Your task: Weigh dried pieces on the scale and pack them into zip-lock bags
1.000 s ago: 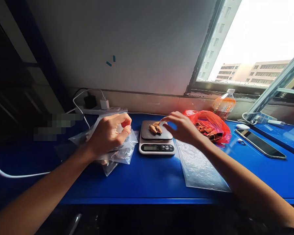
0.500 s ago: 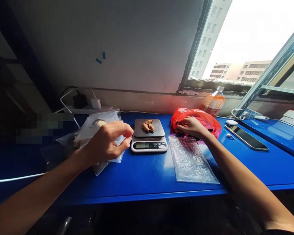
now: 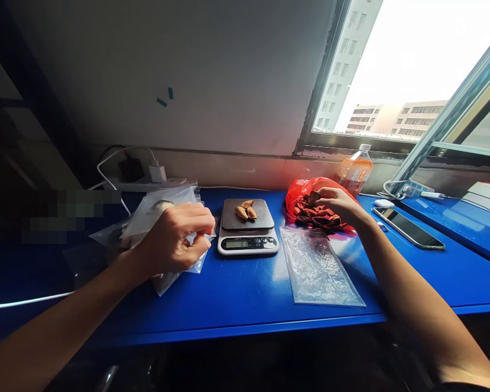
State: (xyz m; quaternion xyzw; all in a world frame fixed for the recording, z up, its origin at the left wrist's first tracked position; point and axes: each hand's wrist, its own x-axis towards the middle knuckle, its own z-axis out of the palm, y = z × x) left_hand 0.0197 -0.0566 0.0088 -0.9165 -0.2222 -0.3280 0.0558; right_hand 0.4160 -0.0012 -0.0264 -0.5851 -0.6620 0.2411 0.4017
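My left hand (image 3: 183,237) hovers left of the kitchen scale (image 3: 248,245), its fingers curled towards the thumb and nothing visible in them. On the scale's dark plate lie several brown dried husk-like pieces (image 3: 245,211); the small display is too faint to read. At the mouth of a red plastic bag (image 3: 300,188), my right hand (image 3: 338,204) pinches a dark brown dried piece (image 3: 313,197). Beneath it, more reddish-brown dried pieces (image 3: 320,218) fill the bag's opening. A clear flat plastic bag (image 3: 320,269) lies just in front of the red one.
Behind my left hand are clear zip bags (image 3: 167,198) with contents partly hidden. A charger (image 3: 158,172) and white cables sit by the wall. An orange drink bottle (image 3: 355,170) stands behind the red bag. Right of it lie a phone (image 3: 410,228) and a white earbud case (image 3: 384,203).
My right hand has lifted out of the red bag with a dried piece, and the bag's contents now show. My left hand's fingers have curled in more and shifted slightly left.
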